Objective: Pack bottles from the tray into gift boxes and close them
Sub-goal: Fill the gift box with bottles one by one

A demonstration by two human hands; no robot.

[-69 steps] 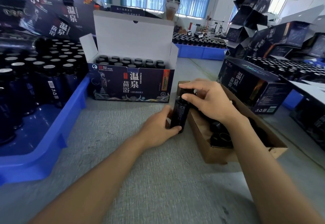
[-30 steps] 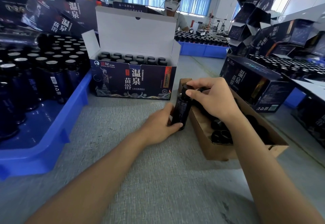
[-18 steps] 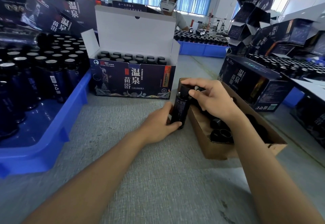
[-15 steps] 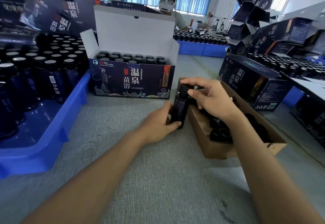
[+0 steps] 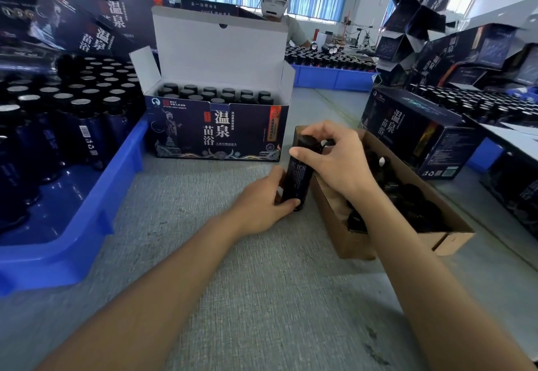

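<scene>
A dark bottle (image 5: 297,178) stands upright on the grey table beside a brown cardboard tray (image 5: 361,242). My left hand (image 5: 262,204) grips the bottle's lower body. My right hand (image 5: 337,158) curls over its black cap. An open dark-blue gift box (image 5: 215,134) with a raised white lid stands behind, nearly full of capped bottles. The blue tray (image 5: 87,213) at the left holds several more dark bottles.
The brown cardboard tray holds loose black caps. A closed gift box (image 5: 413,134) lies at the right, with more boxes and bottles behind it. Stacked gift boxes (image 5: 72,12) lean at the far left. A person (image 5: 276,6) stands across the table.
Both hands stay on the bottle at the cardboard tray's corner. My right hand's fingers have shifted slightly round the cap. The person behind moved a little.
</scene>
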